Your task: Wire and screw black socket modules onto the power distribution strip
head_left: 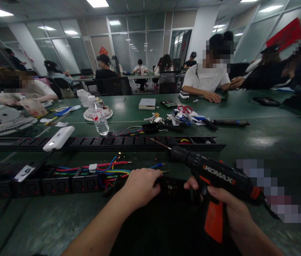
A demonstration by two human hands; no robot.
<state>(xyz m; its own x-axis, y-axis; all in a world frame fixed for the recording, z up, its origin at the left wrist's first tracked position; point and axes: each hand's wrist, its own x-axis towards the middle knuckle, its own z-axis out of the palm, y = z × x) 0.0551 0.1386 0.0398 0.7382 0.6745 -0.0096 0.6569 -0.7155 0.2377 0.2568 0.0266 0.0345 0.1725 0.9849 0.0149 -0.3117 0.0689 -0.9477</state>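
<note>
My right hand (232, 209) is wrapped round the grip of a black and orange power drill (209, 170). The drill's long thin bit points up and left, above the table. My left hand (142, 185) is closed over a dark housing piece (174, 188) with small metal parts inside, at the right end of a black power strip (57, 183). Its fingertips are partly hidden. Red, blue and yellow-green wires (118, 169) run loose along the strip's open section to the left of my left hand. A paper label (24, 173) lies on the strip.
Behind lies a second black power strip (118, 141) with a white device (59, 138) on it. A water bottle (99, 119), red-handled scissors (184, 109), a cable bundle (190, 119) and a white box (147, 104) stand farther back. Across the table (273, 138) sits a person (206, 78).
</note>
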